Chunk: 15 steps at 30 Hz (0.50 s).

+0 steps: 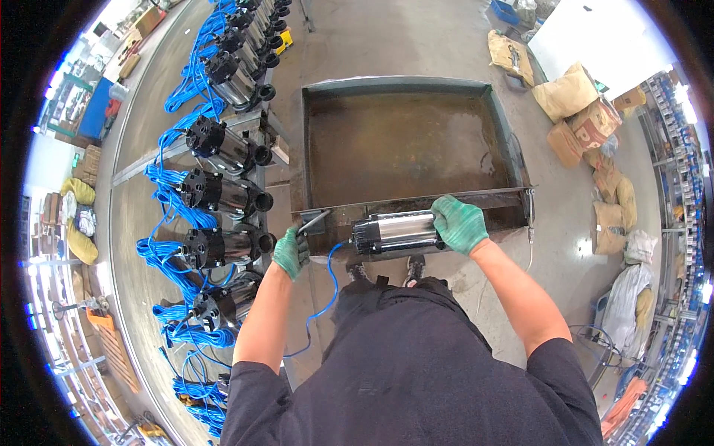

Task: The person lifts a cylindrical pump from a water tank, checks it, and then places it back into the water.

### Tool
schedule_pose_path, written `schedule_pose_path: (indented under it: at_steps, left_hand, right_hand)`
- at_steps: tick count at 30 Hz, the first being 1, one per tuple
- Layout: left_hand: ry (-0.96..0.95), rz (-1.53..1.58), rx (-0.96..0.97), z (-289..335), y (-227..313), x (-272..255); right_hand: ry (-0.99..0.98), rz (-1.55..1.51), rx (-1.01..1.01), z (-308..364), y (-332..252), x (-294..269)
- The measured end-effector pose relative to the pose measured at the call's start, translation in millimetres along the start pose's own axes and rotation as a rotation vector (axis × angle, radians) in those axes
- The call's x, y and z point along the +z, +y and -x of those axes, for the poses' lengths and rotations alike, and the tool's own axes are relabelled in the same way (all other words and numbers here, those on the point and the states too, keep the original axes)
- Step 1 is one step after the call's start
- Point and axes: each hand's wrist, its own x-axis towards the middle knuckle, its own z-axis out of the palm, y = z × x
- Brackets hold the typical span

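The person's dark shirt [416,364] fills the lower frame. At centre, the right hand [460,224] wraps its fingers over a steel pump [394,233], steadying it on the tank rim [416,202] (water tank); left hand [290,253] grips the blue cable [332,282].

A row of steel pumps [223,195] with blue cables [167,256] — brown sacks [576,104] lie well apart.

Tan paper sacks [569,93] piled right of the tank, yellow sacks [78,192] far left, possibly full
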Motion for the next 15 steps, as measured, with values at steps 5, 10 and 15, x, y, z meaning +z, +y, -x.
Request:
schedule_pose_path:
  at_steps: [5,10,15]
  left_hand:
    - [0.175,0.083,0.056,18,5,39]
    - [-0.045,-0.43,0.531,39,-33,84]
    - [0.029,-0.922,0.783,73,-65,133]
  right_hand:
    - [0.002,-0.004,0.006,3,3,-1]
    - [-0.083,-0.202,0.063,0,18,-4]
    - [-0.072,-0.282,0.344,3,77,-41]
